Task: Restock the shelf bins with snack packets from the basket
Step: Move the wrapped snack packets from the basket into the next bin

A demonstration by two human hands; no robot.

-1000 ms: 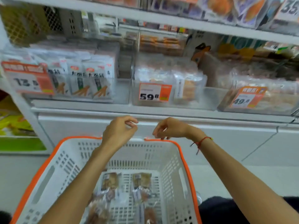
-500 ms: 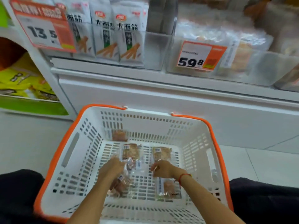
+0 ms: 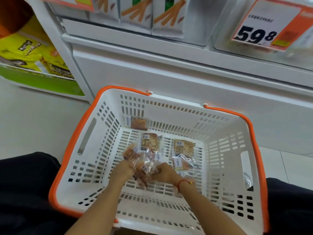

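Both hands low in the basket [image 3: 225, 160], centre frame. Left hand [image 3: 123, 170] grips a bunch of packets [image 3: 135, 160]; right hand [image 3: 163, 172] pinches the clear wrap beside it. I'd gather the bunch firmly, wrappers look slippery, then lift straight up past the rim. Loose packets [image 3: 183, 147] lie beyond the hands. Bin [image 3: 199, 22] and price tag [image 3: 264, 26] overhang at upper right; I'd mind the shelf edge [image 3: 152, 46].

Orange price tag [image 3: 269, 24] on shelf bin [image 3: 254, 50]: "59.8". Packet labels, other txt unreadable.
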